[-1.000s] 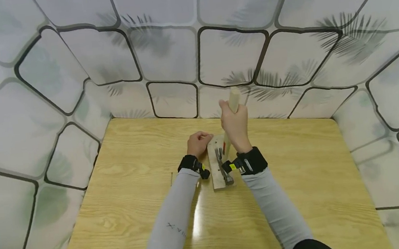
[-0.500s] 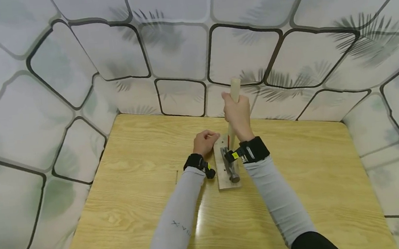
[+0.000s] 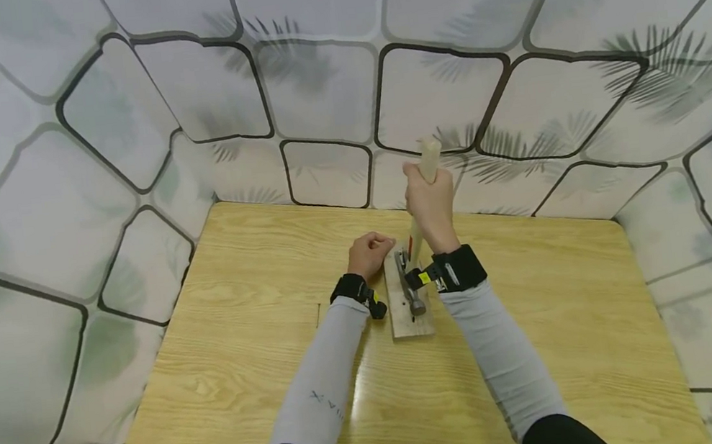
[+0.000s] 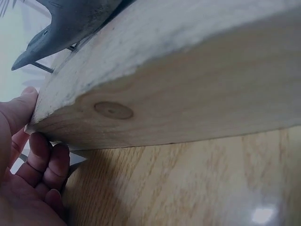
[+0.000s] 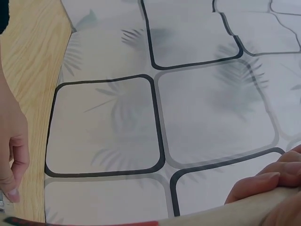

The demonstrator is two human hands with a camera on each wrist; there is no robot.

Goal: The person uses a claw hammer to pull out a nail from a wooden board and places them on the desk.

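Note:
A claw hammer (image 3: 416,305) lies with its steel head on a pale wooden board (image 3: 404,327), claw toward the far end. My right hand (image 3: 431,203) grips its wooden handle, which rises steeply up and away; fingers wrapped round the handle (image 5: 197,219) show in the right wrist view. My left hand (image 3: 369,255) pinches the board's far left corner, thumb against its end and the other fingers curled below. In the left wrist view, the hammer's claw (image 4: 70,23) is close over the board, right at a thin nail (image 4: 43,67) that sticks out of it.
The board lies on a wood-grain table (image 3: 256,261). A patterned fabric wall (image 3: 321,110) rises behind the table's far edge and along both sides. The handle's top end overlaps the back wall in the head view.
The hammer head has slid a little farther up the board, away from me, and its handle leans slightly more to the right. The left hand stays at the board's corner. The head view has shifted.

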